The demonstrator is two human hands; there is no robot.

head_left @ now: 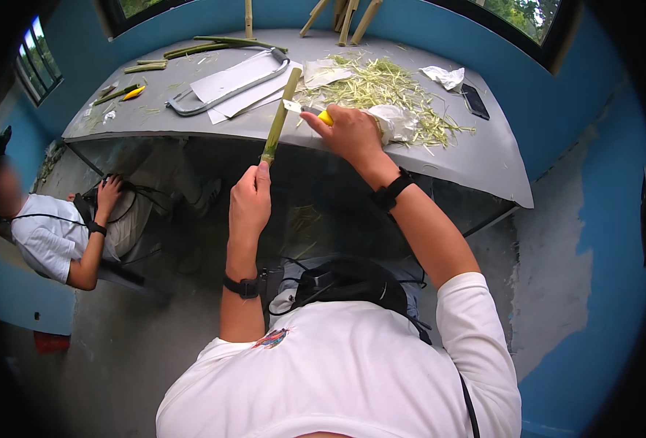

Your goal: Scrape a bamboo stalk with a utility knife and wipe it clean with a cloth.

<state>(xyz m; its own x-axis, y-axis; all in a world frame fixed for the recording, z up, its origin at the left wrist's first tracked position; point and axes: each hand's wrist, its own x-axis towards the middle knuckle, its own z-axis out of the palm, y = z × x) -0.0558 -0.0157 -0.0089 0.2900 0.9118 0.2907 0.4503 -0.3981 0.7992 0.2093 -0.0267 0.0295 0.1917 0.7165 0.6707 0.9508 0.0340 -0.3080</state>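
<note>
My left hand (250,201) is closed round the lower end of a bamboo stick (282,115), which slants up and away over the table's front edge. The stick is pale tan toward its far end and green lower down. In my right hand (350,136) is a knife with a yellow handle (326,117), fingers wrapped round it and thumb stretched toward the blade. Its short, light blade (292,106) lies against or just over the stick; contact cannot be made out. Beside my right hand are a crumpled white tissue (396,123) and a heap of green shavings (392,91).
On the grey table (498,157) lie a hacksaw frame (231,86) over white paper, green bamboo lengths (199,48), a yellow-handled tool (134,93) and a phone (475,101). Bamboo pieces (348,22) lean at the back wall. Another person (60,230) sits at the left.
</note>
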